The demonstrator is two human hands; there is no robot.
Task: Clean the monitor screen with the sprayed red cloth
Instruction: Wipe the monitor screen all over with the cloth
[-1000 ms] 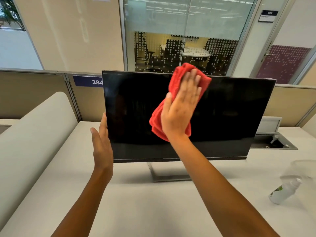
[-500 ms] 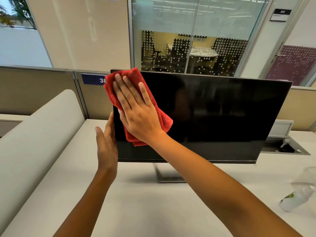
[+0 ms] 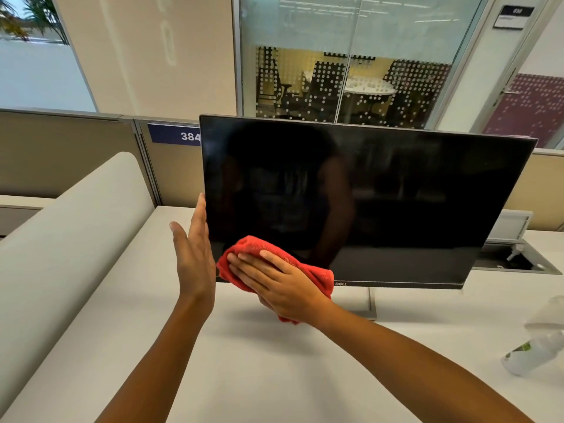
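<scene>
A black monitor (image 3: 381,193) stands on a white desk, its dark screen facing me. My right hand (image 3: 283,285) lies flat on a bunched red cloth (image 3: 262,247) and presses it against the screen's lower left corner, over the bottom bezel. My left hand (image 3: 193,254) is flat and upright, fingers together, braced against the monitor's left edge. Part of the cloth is hidden under my right palm.
A clear spray bottle (image 3: 531,349) lies on the desk (image 3: 274,377) at the right edge. A rounded beige divider (image 3: 61,239) runs along the left. A cable tray opening (image 3: 518,261) sits behind the monitor's right side. Cubicle panels and glass walls stand behind.
My right hand has carried the cloth from the screen's top middle to its top left, then down to the lower left corner. My left hand stays at the monitor's left edge.
</scene>
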